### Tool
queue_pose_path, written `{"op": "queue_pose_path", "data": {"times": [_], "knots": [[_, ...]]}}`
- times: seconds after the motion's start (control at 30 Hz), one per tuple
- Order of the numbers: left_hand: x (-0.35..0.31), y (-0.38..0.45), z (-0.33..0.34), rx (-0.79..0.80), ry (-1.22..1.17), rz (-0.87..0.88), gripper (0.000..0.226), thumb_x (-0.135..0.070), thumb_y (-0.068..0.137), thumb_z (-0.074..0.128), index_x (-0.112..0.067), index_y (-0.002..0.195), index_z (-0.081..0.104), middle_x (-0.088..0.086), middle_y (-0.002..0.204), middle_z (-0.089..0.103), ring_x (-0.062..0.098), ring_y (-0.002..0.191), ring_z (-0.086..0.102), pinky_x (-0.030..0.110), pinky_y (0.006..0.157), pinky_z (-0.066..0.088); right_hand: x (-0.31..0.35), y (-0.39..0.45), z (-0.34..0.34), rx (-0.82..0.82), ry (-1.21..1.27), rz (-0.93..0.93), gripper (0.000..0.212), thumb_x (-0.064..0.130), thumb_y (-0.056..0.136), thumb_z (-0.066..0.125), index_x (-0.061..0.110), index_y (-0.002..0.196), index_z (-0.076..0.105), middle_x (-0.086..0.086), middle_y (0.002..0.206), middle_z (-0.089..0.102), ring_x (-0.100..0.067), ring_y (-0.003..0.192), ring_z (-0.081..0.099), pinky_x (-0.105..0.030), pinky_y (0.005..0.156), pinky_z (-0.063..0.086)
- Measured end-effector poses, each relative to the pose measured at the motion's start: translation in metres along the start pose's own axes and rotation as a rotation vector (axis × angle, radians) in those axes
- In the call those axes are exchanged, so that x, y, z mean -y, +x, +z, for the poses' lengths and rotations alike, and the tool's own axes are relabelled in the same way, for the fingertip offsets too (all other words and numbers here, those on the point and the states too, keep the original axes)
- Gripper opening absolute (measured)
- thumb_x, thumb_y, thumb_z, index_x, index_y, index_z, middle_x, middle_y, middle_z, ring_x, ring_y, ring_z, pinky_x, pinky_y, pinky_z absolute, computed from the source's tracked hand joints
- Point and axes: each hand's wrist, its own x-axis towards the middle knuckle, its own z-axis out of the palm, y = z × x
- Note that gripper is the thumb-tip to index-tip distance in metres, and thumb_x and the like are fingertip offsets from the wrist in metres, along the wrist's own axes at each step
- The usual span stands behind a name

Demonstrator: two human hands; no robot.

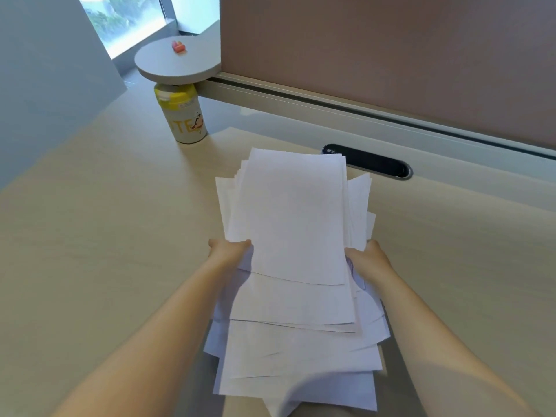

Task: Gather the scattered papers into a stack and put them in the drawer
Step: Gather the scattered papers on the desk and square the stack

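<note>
Loose stack of white papers [288,236] at centre of frame, sheets fanned and misaligned, lower sheets spilling toward the bottom edge. Left hand [230,251] grips the stack's left edge, thumb on top of the sheets, the other fingers hidden beneath. Right hand [368,258] grips the right edge the same way, thumb over the top, the rest under the paper. Both forearms reach in from the bottom corners. Stack sits over the light wood surface [105,236]; cannot tell whether its far end is lifted or resting. Black oval cable grommet [368,161] just beyond the top edge of the papers. Yellow-lidded white canister [185,115] at upper left, under a round grey shelf [177,61] carrying a small red object [178,46]. Brown partition panel [391,55] behind.
</note>
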Motion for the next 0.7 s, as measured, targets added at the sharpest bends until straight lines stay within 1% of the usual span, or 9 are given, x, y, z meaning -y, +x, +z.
{"op": "queue_pose_path", "data": {"times": [0.07, 0.13, 0.17, 0.23, 0.3, 0.4, 0.5, 0.6, 0.7], "knots": [[0.007, 0.001, -0.011, 0.121, -0.069, -0.036, 0.065, -0.031, 0.089, 0.054, 0.008, 0.137, 0.035, 0.024, 0.1, 0.067, 0.035, 0.098, 0.057, 0.032, 0.083, 0.045, -0.004, -0.003, -0.002, 0.005, 0.087, -0.033, 0.041, 0.015, 0.085, 0.05, 0.002, 0.124, 0.043, -0.009, 0.122, 0.054, -0.026, 0.107, 0.054, -0.034, 0.095, 0.042], [0.012, 0.001, -0.017, 0.193, -0.021, -0.026, 0.061, -0.036, 0.086, 0.057, 0.003, 0.132, 0.047, 0.016, 0.079, 0.062, 0.025, 0.075, 0.054, 0.024, 0.063, 0.046, -0.005, -0.004, -0.008, 0.019, 0.198, -0.059, 0.018, 0.014, 0.087, 0.049, 0.008, 0.104, 0.05, -0.006, 0.107, 0.058, -0.02, 0.095, 0.054, -0.03, 0.089, 0.041], [0.013, 0.002, -0.018, 0.176, -0.021, 0.007, 0.058, -0.033, 0.084, 0.061, 0.004, 0.127, 0.051, 0.014, 0.075, 0.058, 0.022, 0.071, 0.053, 0.021, 0.058, 0.044, -0.004, -0.006, -0.011, 0.011, 0.219, -0.062, 0.005, 0.014, 0.088, 0.049, 0.01, 0.092, 0.05, -0.004, 0.095, 0.056, -0.017, 0.086, 0.052, -0.027, 0.082, 0.041], [0.015, 0.003, -0.015, 0.122, -0.093, 0.075, 0.047, -0.019, 0.084, 0.063, 0.008, 0.121, 0.052, 0.018, 0.096, 0.063, 0.027, 0.092, 0.059, 0.025, 0.071, 0.042, -0.003, -0.007, -0.02, -0.015, 0.262, -0.061, 0.016, 0.016, 0.089, 0.05, 0.015, 0.074, 0.047, -0.002, 0.079, 0.051, -0.017, 0.074, 0.049, -0.027, 0.07, 0.041], [0.015, 0.001, -0.012, 0.068, -0.148, 0.135, 0.039, -0.008, 0.085, 0.06, 0.007, 0.121, 0.054, 0.018, 0.12, 0.061, 0.031, 0.109, 0.057, 0.028, 0.081, 0.037, -0.004, -0.006, -0.03, -0.03, 0.297, -0.041, 0.022, 0.013, 0.087, 0.053, 0.015, 0.067, 0.045, -0.006, 0.073, 0.051, -0.019, 0.065, 0.048, -0.026, 0.059, 0.04], [0.017, 0.004, -0.01, 0.006, -0.164, 0.183, 0.039, -0.009, 0.086, 0.059, 0.005, 0.122, 0.056, 0.022, 0.124, 0.061, 0.032, 0.109, 0.059, 0.029, 0.082, 0.039, -0.008, -0.007, -0.041, -0.097, 0.153, -0.07, 0.026, 0.005, 0.085, 0.054, 0.011, 0.062, 0.046, -0.013, 0.077, 0.054, -0.022, 0.064, 0.048, -0.024, 0.049, 0.034], [0.018, 0.009, -0.015, -0.064, -0.275, 0.191, 0.039, -0.009, 0.087, 0.057, 0.006, 0.124, 0.054, 0.023, 0.127, 0.059, 0.034, 0.114, 0.057, 0.032, 0.088, 0.04, -0.01, -0.009, -0.049, -0.31, 0.14, -0.105, 0.012, 0.005, 0.086, 0.052, 0.001, 0.077, 0.058, -0.012, 0.089, 0.054, -0.021, 0.081, 0.049, -0.028, 0.06, 0.033], [0.016, 0.009, -0.024, -0.089, -0.39, 0.183, 0.04, -0.004, 0.088, 0.054, 0.007, 0.126, 0.051, 0.02, 0.132, 0.055, 0.034, 0.121, 0.054, 0.031, 0.096, 0.039, -0.019, -0.009, -0.053, -0.439, 0.164, -0.084, 0.021, 0.009, 0.09, 0.048, -0.004, 0.103, 0.059, -0.01, 0.094, 0.053, -0.023, 0.085, 0.049, -0.03, 0.071, 0.034], [0.019, 0.011, -0.031, -0.075, -0.374, 0.177, 0.038, -0.003, 0.088, 0.054, 0.007, 0.125, 0.051, 0.023, 0.132, 0.055, 0.036, 0.121, 0.054, 0.034, 0.099, 0.04, -0.024, -0.01, -0.048, -0.454, 0.169, -0.046, 0.017, 0.011, 0.09, 0.048, 0.0, 0.097, 0.058, -0.01, 0.093, 0.054, -0.025, 0.084, 0.05, -0.031, 0.072, 0.036]]}}
